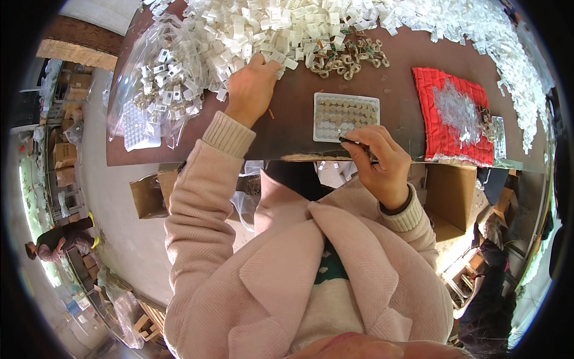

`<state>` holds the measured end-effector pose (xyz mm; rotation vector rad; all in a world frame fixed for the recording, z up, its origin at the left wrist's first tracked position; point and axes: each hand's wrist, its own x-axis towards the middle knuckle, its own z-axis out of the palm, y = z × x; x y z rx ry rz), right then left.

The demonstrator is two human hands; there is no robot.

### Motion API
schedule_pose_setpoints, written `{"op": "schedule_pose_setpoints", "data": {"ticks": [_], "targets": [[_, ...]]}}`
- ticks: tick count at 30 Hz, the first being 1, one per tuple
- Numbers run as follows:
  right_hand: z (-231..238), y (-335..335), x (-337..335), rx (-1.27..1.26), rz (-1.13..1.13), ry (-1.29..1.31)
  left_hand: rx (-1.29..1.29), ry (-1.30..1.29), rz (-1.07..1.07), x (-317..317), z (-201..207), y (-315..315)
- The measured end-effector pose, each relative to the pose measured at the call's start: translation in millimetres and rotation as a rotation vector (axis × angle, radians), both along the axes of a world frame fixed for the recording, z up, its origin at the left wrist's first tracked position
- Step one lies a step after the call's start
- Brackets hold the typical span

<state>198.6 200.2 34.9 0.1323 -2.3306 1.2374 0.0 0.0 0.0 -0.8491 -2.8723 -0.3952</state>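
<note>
My left hand (251,90) reaches to the near edge of a heap of small white plastic pieces (305,30). Its fingers are drawn together at the pieces, and what is between the fingertips is hidden. At the table's front edge, my right hand (382,164) pinches a thin dark tool (347,140), whose tip is by the lower right part of a white plastic tray (319,136). Rows of small round greyish discs (347,109) fill the tray's upper part. Its lower cells look paler.
Metal rings with coloured bits (347,60) lie beside the heap. A clear bag of white parts (161,84) and a blister tray (142,128) are at left. Rightward are a red quilted cloth (427,113) and more clear pieces (514,84). Cardboard boxes (451,200) stand below; another person (60,239) is far left.
</note>
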Motion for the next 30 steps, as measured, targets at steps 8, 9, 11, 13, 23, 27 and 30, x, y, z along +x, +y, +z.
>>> {"op": "schedule_pose_setpoints", "data": {"ticks": [8,9,11,13,23,27,30], "targets": [[-2,7,5,-0.471,0.096,-0.188,0.647,0.216,-0.353,13,20,-3],[-2,5,6,-0.629,0.180,-0.217,0.823,-0.065,-0.246,27,26,-4],[-2,1,9,-0.941,0.347,-0.266,1.155,-0.599,-0.067,64,36,2],[-3,-7,10,-0.925,0.484,-0.263,1.495,-0.870,0.007,91,39,15],[-2,-14,13,-0.919,0.371,-0.106,1.587,-1.408,0.156,150,16,14],[-2,-19,7,-0.863,0.353,-0.124,1.504,-1.239,0.073,162,12,8],[1,-27,5,-0.824,0.296,-0.107,1.370,-0.996,0.042,166,9,10]]}}
